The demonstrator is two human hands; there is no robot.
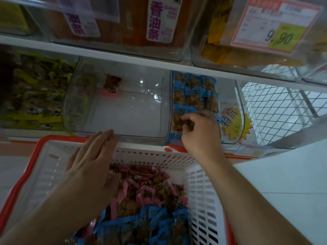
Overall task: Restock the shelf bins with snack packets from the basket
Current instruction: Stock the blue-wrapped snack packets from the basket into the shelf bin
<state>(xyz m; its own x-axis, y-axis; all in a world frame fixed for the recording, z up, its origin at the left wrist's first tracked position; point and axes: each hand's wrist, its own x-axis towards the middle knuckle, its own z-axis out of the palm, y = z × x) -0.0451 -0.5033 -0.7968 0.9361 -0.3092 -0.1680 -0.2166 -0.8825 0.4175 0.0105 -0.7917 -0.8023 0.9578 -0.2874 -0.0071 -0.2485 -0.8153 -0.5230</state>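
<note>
A white basket with an orange rim [154, 154] sits below the shelf, filled with pink snack packets [146, 184] and blue snack packets [159, 221]. My left hand [92, 163] stretches flat over the basket, its fingertips touching the front lip of a nearly bare clear bin [123, 114] that holds one pink packet [111, 85] at the back. My right hand [200, 131] reaches into the neighbouring clear bin [228, 96] of blue packets [194, 92], its fingers curled and pinching a packet there.
A bin of yellow-green packets [33, 96] stands at the left. Above the white shelf board [141, 62] are more clear bins and a 9.90 price tag [276, 23]. A white wire mesh panel [283, 106] is at the right, and a white surface [286, 183] lies beside the basket.
</note>
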